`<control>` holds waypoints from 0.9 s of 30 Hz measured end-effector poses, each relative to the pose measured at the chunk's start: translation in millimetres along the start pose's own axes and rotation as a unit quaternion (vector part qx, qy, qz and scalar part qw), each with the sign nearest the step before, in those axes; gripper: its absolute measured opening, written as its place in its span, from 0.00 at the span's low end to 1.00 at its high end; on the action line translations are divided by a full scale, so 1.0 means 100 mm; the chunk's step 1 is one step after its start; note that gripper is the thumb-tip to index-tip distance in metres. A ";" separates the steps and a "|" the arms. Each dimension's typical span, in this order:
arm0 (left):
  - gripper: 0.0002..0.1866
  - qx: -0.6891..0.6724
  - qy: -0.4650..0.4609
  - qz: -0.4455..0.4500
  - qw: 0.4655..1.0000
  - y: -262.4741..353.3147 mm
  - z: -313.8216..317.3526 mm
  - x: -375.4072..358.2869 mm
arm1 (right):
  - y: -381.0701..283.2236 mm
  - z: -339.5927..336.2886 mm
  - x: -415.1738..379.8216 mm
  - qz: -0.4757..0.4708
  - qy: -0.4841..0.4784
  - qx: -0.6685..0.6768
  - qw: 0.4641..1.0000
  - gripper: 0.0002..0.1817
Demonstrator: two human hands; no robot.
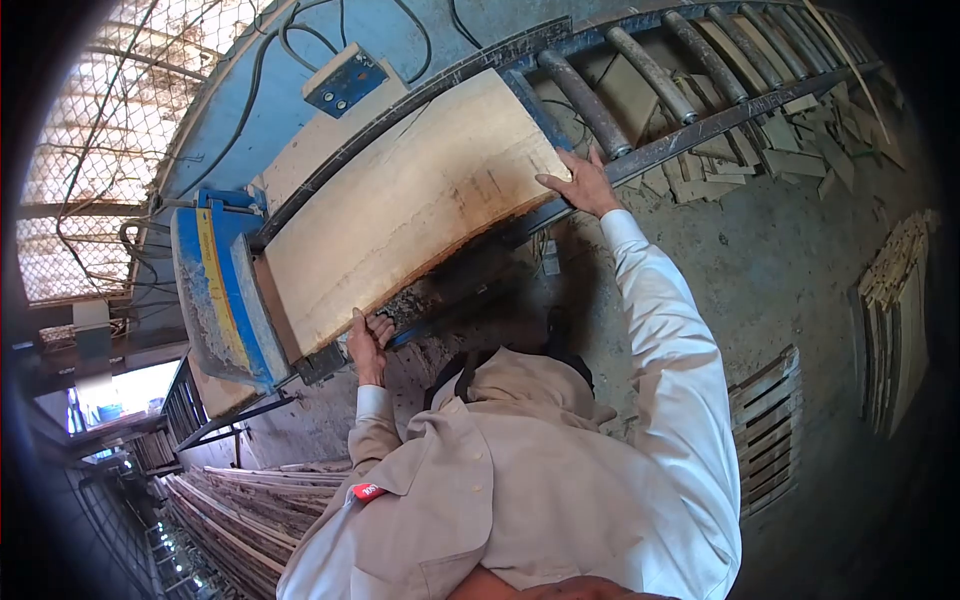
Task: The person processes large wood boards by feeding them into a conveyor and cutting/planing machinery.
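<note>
Nearest the camera was the person's own pale shirt [520, 490], with a small red tag [367, 491] at the left shoulder. Beside the left arm a stack of thin wood sheets [235, 520] ran down toward the lower edge, and on the other side a slatted pallet [768, 428] lay on the concrete floor [790, 270].

The left hand [367, 345] gripped the near edge of a broad veneer sheet [400, 205], its fingers curled over the rim close to the corner where the sheet met a blue machine housing [222, 290]. The right hand [582, 182] lay on the far end of the same sheet, fingers spread fairly wide and flat, the fingertips just reaching the sheet's end by the first of the rollers. So both hands were on the sheet, one at each end of its near side.

The sheet itself rested flat on a blue roller conveyor [650, 150], covering the stretch next to the machine. Past its end the bare rollers [650, 70] showed, dark and evenly spaced. Beyond the conveyor, wood offcuts [790, 140] lay scattered on the floor, and more cut strips [895, 320] leaned in a pile at the right.

Farthest off, a small blue box [345, 82] sat on the blue wall with cables [300, 40] looping above, and wire mesh [110, 130] filled the window to the left.
</note>
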State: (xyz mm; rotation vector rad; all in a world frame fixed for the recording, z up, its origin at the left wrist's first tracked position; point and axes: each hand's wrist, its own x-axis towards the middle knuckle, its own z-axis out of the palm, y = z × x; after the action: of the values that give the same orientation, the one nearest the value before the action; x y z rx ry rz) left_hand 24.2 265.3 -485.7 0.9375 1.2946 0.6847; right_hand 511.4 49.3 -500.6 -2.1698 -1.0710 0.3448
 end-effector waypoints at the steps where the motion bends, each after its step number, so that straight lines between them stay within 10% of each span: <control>1: 0.29 0.001 0.003 -0.002 1.000 -0.01 0.00 0.00 | 0.00 -0.02 0.00 -0.005 -0.001 0.004 1.000 0.45; 14: 0.35 0.009 0.021 -0.032 0.999 0.09 0.03 -0.04 | 0.01 0.14 0.09 -0.023 0.000 -0.004 1.000 0.34; 27: 0.29 -0.033 0.048 0.036 0.998 0.07 0.00 -0.15 | -0.36 0.06 0.05 0.038 -0.041 -0.068 0.996 0.56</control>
State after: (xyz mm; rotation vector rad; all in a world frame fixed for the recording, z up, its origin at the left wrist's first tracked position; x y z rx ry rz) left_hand 22.3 255.9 -472.6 0.9101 1.3191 0.8333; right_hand 490.4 70.9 -480.3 -2.3393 -1.0861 0.4097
